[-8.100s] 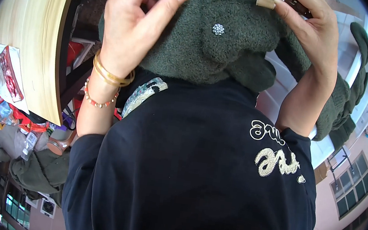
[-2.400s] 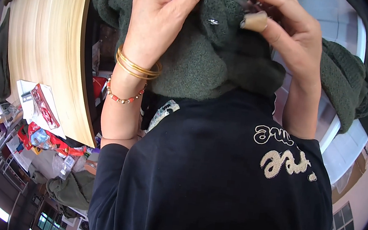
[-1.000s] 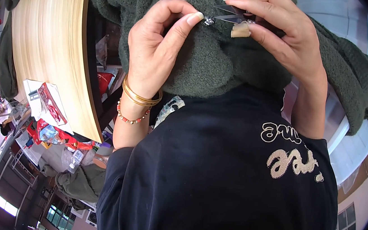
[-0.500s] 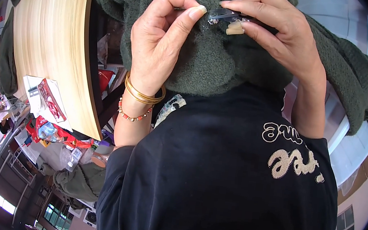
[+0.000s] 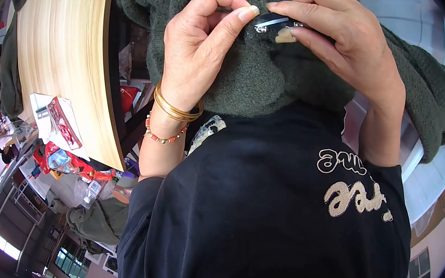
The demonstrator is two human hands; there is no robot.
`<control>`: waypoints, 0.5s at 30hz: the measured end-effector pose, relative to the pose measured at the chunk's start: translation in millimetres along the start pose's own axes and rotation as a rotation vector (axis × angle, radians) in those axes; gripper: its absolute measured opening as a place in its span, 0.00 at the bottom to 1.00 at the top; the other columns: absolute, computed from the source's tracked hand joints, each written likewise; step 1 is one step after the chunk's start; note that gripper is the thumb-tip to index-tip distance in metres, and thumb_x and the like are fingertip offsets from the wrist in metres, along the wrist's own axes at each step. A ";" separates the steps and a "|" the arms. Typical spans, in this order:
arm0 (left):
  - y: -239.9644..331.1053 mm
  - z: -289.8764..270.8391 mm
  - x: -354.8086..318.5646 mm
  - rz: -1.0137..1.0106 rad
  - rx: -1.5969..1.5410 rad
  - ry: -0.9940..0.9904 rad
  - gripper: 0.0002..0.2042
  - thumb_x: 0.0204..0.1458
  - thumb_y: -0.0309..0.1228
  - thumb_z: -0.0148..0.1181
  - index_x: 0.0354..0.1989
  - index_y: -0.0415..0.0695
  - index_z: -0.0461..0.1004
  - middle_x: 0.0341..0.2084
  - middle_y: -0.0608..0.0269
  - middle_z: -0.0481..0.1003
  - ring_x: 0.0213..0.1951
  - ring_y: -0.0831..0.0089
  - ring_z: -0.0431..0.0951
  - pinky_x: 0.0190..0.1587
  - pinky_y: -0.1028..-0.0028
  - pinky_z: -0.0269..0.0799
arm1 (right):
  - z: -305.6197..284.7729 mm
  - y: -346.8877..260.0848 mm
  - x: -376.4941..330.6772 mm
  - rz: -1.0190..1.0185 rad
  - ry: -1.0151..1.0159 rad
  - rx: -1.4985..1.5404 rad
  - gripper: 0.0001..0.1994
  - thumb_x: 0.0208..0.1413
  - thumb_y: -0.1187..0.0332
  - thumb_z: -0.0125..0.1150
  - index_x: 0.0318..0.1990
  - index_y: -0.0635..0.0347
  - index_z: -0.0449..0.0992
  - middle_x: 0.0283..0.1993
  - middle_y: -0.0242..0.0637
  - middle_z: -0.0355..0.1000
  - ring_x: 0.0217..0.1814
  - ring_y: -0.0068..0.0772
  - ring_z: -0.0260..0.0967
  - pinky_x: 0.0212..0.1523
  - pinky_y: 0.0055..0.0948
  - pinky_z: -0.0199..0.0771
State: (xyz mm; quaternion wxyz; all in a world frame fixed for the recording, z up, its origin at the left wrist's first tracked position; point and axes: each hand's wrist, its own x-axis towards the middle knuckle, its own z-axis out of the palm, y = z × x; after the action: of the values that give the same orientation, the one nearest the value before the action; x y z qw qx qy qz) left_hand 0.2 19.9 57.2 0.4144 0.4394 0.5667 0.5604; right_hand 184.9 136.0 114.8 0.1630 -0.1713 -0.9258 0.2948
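Metal snips (image 5: 272, 22) slant over fuzzy knit (image 5: 247, 78) beside a glittery button (image 5: 260, 29).

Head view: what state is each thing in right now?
Left hand, thumb and forefinger pinched together
Right hand, gripping the snips
Snips, blade tips beside the silver button, touching or not unclear
Silver button, against the green garment
Green garment, bunched up
Gold bangles, worn on the left wrist
Red packet, lying on white paper
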 end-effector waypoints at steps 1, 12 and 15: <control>0.4 0.6 0.3 -0.003 0.001 -0.002 0.05 0.58 0.26 0.61 0.39 0.39 0.77 0.26 0.75 0.74 0.26 0.93 0.66 0.27 0.89 0.60 | -1.2 -0.5 0.1 0.001 0.000 -0.002 0.13 0.48 0.70 0.68 0.43 0.60 0.79 0.32 0.35 0.68 0.33 0.37 0.69 0.31 0.32 0.70; 0.9 8.5 9.4 0.019 0.042 -0.054 0.05 0.57 0.27 0.62 0.38 0.38 0.76 0.24 0.72 0.76 0.27 0.91 0.70 0.28 0.89 0.63 | 45.4 62.1 7.8 -0.706 0.579 0.124 0.11 0.49 0.71 0.67 0.41 0.60 0.79 0.32 0.35 0.68 0.34 0.37 0.68 0.32 0.30 0.69; 32.3 12.2 17.1 -0.172 -0.100 -0.002 0.02 0.61 0.25 0.56 0.38 0.40 0.72 0.28 0.74 0.72 0.29 0.90 0.68 0.32 0.86 0.64 | -12.4 7.6 -1.0 -0.025 0.043 -0.040 0.10 0.50 0.73 0.65 0.42 0.59 0.80 0.32 0.36 0.69 0.33 0.37 0.68 0.32 0.29 0.68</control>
State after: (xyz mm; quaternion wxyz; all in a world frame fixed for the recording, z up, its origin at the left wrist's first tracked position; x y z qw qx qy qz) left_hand 8.4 39.2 89.5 0.4827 0.3685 0.5735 0.5499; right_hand 192.5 147.5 119.7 0.1833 -0.1692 -0.9298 0.2706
